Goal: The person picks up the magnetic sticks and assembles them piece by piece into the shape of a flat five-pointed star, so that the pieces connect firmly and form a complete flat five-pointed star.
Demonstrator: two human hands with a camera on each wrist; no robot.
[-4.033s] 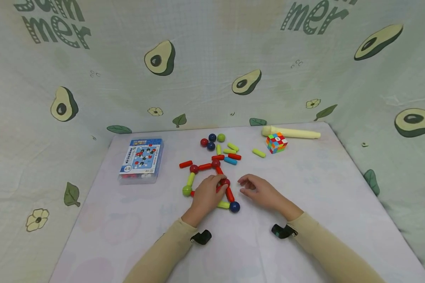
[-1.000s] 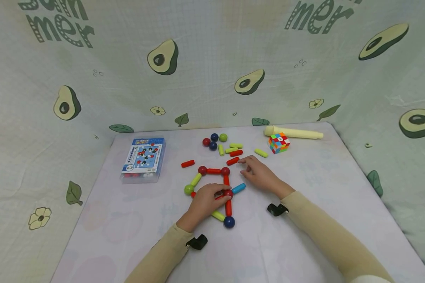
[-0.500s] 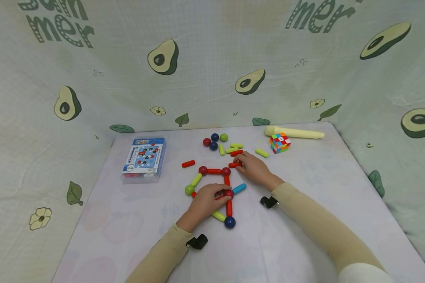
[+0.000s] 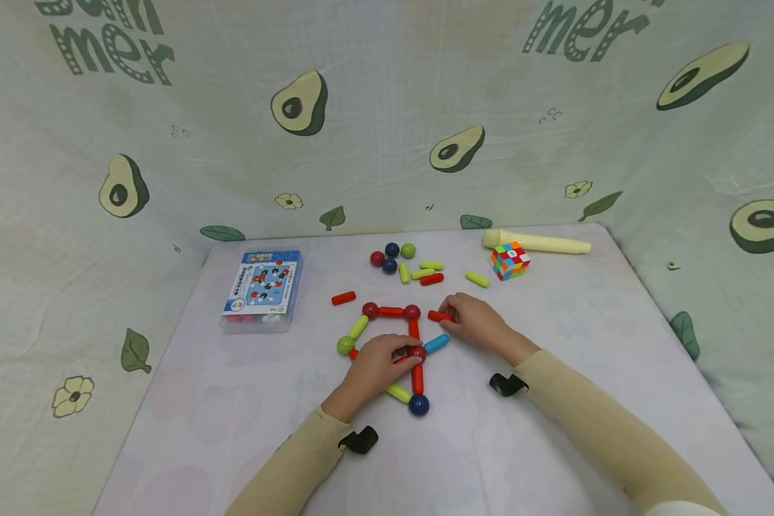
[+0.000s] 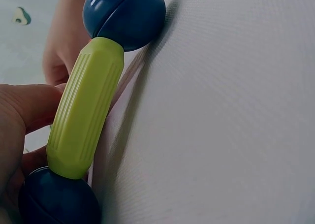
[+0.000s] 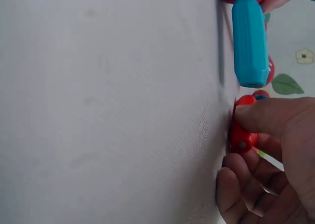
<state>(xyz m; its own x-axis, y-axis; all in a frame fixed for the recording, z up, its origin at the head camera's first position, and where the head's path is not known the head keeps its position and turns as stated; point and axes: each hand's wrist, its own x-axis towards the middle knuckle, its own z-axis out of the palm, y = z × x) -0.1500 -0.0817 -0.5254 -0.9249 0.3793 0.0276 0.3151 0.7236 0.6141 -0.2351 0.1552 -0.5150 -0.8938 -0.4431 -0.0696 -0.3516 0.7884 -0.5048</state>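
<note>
My left hand holds a red ball on the right side of a structure of balls and rods lying on the table. A blue rod sticks out from that ball to the right; its free end shows in the right wrist view. My right hand pinches a red rod between thumb and fingers, just right of the structure and apart from it. A dark blue ball forms the near corner, joined to a yellow-green rod. The left hand hides part of the structure.
Behind the structure lie loose yellow-green rods, a red rod and several balls. Another red rod lies at its upper left. A plastic box stands left; a puzzle cube and pale yellow stick lie back right.
The blue rod has gone from the loose pieces onto the red ball. My right hand has taken a red rod and drawn it nearer. The left hand keeps its hold.
</note>
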